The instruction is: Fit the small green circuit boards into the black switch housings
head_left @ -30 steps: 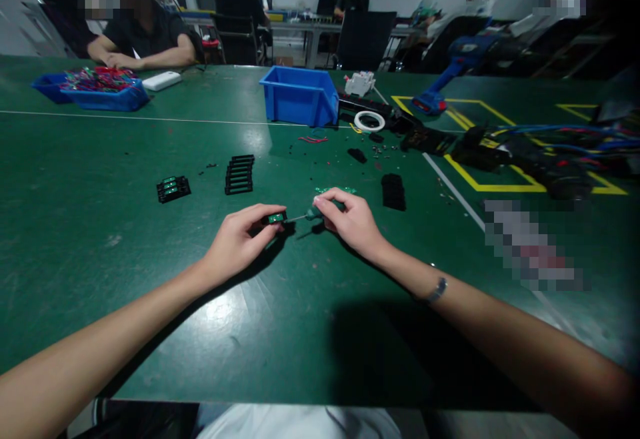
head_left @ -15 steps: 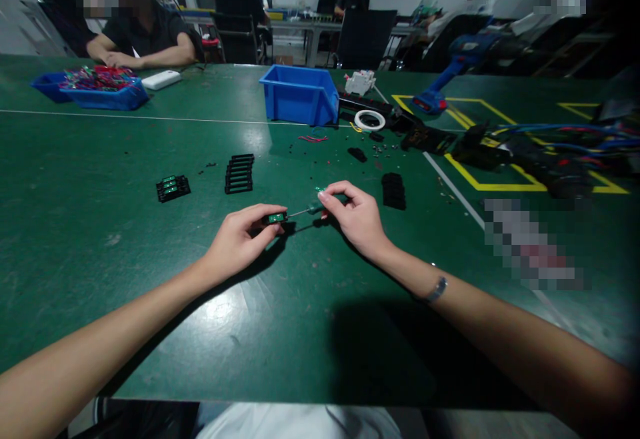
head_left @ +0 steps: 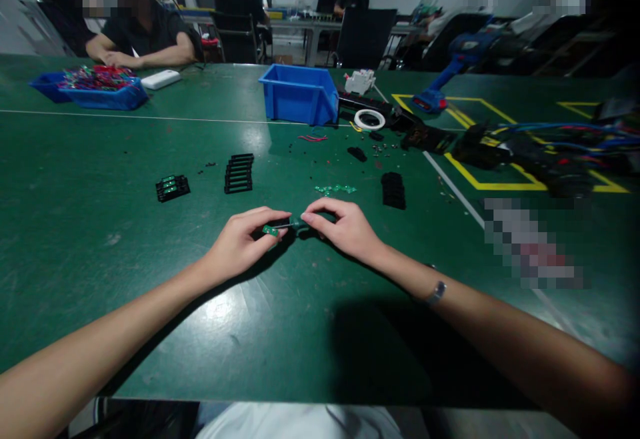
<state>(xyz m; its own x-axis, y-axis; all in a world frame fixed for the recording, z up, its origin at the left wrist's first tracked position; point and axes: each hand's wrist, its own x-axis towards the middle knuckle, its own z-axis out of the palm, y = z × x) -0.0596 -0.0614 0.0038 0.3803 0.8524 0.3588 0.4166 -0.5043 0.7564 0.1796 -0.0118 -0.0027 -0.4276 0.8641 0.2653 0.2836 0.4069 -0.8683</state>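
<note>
Between thumb and fingers, my left hand (head_left: 245, 239) pinches a small dark part, mostly hidden, with a small green circuit board (head_left: 271, 231) showing at the fingertips. My right hand (head_left: 345, 229) is closed on a screwdriver (head_left: 298, 224) with a greenish handle, its thin shaft pointing left to the board. Whether the tip touches the board, I cannot tell. Just beyond the right hand lie several small green boards (head_left: 335, 189). Black frames (head_left: 239, 173) lie in a row past my left hand, and to their left sits a group of black parts with green boards (head_left: 173, 188).
Stacked black pieces (head_left: 393, 190) lie right of the green boards. Farther back are a blue bin (head_left: 300, 95), a white tape ring (head_left: 369, 120), loose screws and a blue power drill (head_left: 457, 65). Blue trays of wires (head_left: 105, 92) stand far left, near a seated person (head_left: 145, 32).
My right hand has moved left and slightly down with the screwdriver, closer to my left hand, uncovering the green boards on the table. The board at my left fingertips has shifted and tilted.
</note>
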